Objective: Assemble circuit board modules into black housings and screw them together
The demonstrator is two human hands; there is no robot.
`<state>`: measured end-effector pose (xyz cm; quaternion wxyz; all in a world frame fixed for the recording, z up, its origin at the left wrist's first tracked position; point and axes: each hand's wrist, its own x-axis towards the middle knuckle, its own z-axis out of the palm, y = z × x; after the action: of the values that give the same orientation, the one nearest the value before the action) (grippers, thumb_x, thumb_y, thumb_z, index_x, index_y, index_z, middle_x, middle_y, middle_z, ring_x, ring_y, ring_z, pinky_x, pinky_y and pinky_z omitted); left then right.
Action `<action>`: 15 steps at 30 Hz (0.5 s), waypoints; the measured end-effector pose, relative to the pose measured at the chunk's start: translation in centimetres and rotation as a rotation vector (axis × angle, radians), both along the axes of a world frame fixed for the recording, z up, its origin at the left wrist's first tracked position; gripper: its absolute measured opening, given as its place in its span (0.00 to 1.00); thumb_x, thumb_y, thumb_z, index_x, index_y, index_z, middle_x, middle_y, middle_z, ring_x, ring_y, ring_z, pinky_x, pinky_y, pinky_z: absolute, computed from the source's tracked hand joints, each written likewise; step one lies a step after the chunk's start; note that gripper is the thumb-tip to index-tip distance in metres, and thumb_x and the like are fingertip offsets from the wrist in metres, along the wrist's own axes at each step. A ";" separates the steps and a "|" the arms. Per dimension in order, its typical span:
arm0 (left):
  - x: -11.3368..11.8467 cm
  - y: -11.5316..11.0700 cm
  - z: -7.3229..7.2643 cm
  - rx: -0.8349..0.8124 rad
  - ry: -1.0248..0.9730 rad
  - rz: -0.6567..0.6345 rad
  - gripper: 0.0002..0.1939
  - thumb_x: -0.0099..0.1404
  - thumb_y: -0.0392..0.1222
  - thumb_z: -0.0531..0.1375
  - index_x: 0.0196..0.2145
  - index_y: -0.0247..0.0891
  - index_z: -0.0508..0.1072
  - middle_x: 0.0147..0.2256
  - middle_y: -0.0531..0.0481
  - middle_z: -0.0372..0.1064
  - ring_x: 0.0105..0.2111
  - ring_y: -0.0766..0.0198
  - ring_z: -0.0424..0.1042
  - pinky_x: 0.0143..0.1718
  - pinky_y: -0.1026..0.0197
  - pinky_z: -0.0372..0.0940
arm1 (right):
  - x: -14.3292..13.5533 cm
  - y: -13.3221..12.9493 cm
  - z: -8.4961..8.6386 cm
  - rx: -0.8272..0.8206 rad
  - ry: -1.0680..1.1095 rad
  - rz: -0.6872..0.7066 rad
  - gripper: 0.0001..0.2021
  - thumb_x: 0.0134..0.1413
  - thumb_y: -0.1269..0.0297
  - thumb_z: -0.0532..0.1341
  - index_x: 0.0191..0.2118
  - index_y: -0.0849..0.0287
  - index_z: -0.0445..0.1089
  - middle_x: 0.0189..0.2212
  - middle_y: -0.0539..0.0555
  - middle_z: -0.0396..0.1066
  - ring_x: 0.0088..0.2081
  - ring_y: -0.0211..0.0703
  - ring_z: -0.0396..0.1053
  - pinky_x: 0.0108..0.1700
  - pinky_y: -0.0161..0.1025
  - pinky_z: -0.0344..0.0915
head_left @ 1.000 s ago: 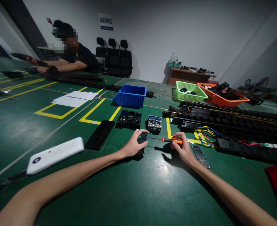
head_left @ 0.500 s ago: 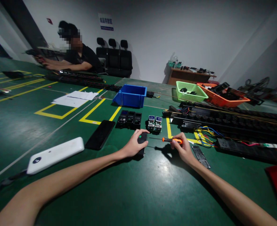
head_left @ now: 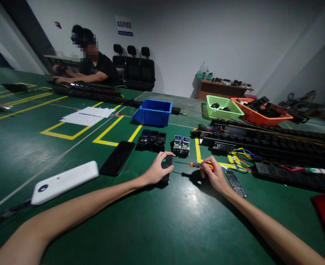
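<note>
My left hand (head_left: 158, 169) is closed round a small black box (head_left: 167, 161) with a green dot, its thumb and fingers on opposite sides. In my right hand (head_left: 213, 173) is an orange and black screwdriver (head_left: 195, 165), its thin shaft pointing left with the tip close to the box. Just beyond the box stand two small circuit modules (head_left: 182, 144) with blue-white tops. To their left several black housings (head_left: 152, 139) sit side by side. A flat dark plate (head_left: 236, 184) lies right of my right hand.
A black phone (head_left: 118, 158) and a white device (head_left: 65, 182) lie at the left. Behind are a blue bin (head_left: 155, 111), a green basket (head_left: 224, 107) and an orange basket (head_left: 270, 117). Long black rails with wires (head_left: 262, 141) fill the right. A person (head_left: 96, 68) sits at the far left.
My hands, the black box and the screwdriver have barely moved. The person across the table has shifted slightly right and lowered a raised dark object.
</note>
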<state>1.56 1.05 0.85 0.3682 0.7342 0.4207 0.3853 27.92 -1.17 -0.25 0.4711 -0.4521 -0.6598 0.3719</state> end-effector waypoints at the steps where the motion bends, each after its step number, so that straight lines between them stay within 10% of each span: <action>1: 0.0 0.0 0.0 0.001 0.000 0.001 0.19 0.59 0.38 0.59 0.49 0.42 0.68 0.42 0.49 0.61 0.43 0.60 0.65 0.50 0.56 0.60 | 0.1 0.0 -0.1 0.030 -0.011 -0.003 0.10 0.60 0.55 0.57 0.40 0.54 0.57 0.24 0.46 0.64 0.24 0.39 0.65 0.28 0.36 0.61; 5: 0.0 0.0 0.0 0.005 0.004 0.008 0.19 0.59 0.38 0.59 0.49 0.42 0.68 0.42 0.49 0.62 0.43 0.60 0.65 0.50 0.56 0.60 | 0.5 0.0 -0.3 0.117 -0.048 -0.038 0.13 0.57 0.57 0.60 0.43 0.53 0.57 0.38 0.52 0.63 0.32 0.41 0.66 0.32 0.38 0.64; 15: 0.0 0.1 -0.2 0.008 0.008 0.003 0.20 0.59 0.38 0.58 0.50 0.43 0.67 0.43 0.49 0.61 0.43 0.60 0.65 0.50 0.57 0.60 | 0.3 -0.1 -0.3 0.017 0.026 0.020 0.09 0.60 0.57 0.58 0.38 0.54 0.57 0.29 0.49 0.68 0.29 0.41 0.66 0.32 0.38 0.62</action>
<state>1.52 1.12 0.68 0.3631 0.7365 0.4219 0.3845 28.19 -1.29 -0.52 0.4797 -0.4366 -0.6614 0.3765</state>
